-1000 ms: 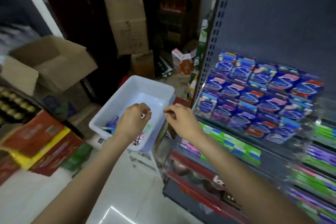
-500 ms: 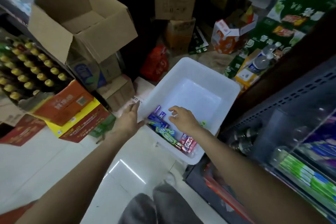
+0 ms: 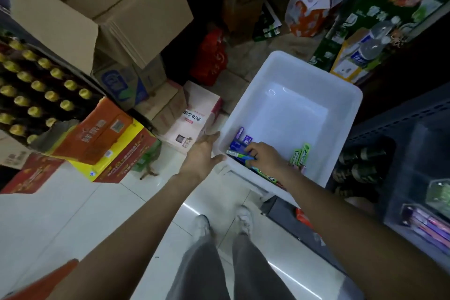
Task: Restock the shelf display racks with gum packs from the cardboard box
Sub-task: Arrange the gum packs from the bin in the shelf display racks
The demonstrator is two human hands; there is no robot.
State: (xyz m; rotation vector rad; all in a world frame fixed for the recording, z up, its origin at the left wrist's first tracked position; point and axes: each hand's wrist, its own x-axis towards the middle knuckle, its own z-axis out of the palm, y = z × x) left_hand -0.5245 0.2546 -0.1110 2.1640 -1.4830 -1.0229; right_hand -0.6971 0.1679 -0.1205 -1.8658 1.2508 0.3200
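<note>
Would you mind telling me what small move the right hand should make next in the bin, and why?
Probably close the fingers on a blue pack and lift it. The right hand is already down among the packs at the near end of the white bin, while the left hand rests against its rim.

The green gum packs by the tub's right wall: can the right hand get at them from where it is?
Probably yes. The right hand is already inside the white tub, and the green gum packs lie uncovered just beside it, with nothing between them.

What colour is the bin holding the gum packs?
White bin, head view.
</note>
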